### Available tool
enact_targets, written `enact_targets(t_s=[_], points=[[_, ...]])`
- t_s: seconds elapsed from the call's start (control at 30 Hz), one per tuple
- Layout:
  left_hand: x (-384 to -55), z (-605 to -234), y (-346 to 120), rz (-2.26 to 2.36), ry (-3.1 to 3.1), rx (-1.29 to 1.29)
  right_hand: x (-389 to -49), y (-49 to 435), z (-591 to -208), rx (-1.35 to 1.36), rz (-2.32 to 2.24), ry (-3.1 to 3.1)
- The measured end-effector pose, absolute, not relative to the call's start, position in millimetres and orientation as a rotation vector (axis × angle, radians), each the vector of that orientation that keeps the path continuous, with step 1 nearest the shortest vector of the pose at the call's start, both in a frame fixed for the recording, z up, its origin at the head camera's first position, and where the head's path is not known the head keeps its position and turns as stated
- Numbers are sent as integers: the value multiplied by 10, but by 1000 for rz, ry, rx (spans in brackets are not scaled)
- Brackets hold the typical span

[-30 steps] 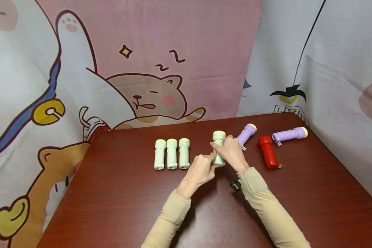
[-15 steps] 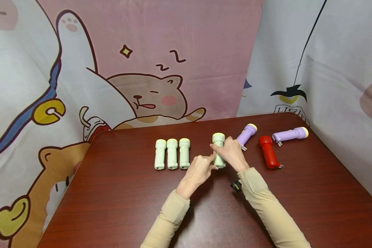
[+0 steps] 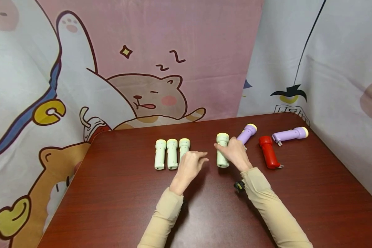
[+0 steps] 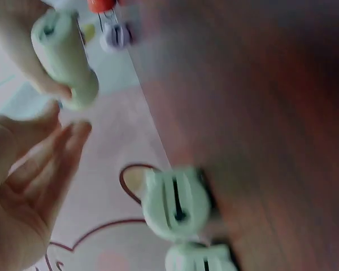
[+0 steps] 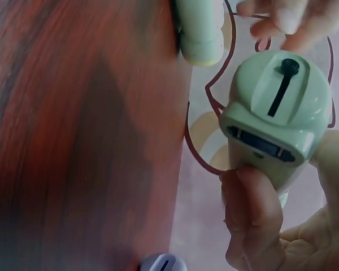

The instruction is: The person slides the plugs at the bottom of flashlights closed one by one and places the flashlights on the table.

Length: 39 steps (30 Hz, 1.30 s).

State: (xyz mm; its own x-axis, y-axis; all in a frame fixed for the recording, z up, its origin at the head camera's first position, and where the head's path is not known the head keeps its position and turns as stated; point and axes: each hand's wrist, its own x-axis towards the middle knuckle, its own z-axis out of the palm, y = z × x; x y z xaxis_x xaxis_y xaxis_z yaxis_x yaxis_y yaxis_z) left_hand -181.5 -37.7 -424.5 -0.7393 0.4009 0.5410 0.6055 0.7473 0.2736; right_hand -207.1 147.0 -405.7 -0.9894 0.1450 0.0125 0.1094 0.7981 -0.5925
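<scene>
A pale green flashlight (image 3: 221,159) with a cream rim is gripped by my right hand (image 3: 237,155), head end pointing away. In the right wrist view, fingers (image 5: 254,209) curl around that flashlight's body, and its tail end (image 5: 279,90) shows a dark slot and a recess. My left hand (image 3: 188,170) is apart from it, thumb and fingers extended with a gap between them and nothing held. Below and behind the left hand lies the nearest of three pale green flashlights (image 3: 184,146), partly hidden by that hand.
Two more pale green flashlights (image 3: 159,155) lie side by side at the left of the row. On the right are a red flashlight (image 3: 269,153) with its plug prongs out, and two purple flashlights (image 3: 289,134). A printed cloth (image 3: 217,51) hangs behind the brown table (image 3: 117,193).
My left hand has let go of the pale green flashlight and moved left, in front of the row. The right hand has shifted slightly right with the flashlight.
</scene>
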Motion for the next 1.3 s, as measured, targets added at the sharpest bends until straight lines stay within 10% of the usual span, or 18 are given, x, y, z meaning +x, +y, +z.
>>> enact_targets(t_s=[0.37,1.3], points=[[-1968,-4268,-611,-481,-2669,-109,-2060,1551,-4079,-246,1011,-2942],[-2005,-4278,-620,-483,-2772,-112,-2317,810,-4209,-109,988,-2985]])
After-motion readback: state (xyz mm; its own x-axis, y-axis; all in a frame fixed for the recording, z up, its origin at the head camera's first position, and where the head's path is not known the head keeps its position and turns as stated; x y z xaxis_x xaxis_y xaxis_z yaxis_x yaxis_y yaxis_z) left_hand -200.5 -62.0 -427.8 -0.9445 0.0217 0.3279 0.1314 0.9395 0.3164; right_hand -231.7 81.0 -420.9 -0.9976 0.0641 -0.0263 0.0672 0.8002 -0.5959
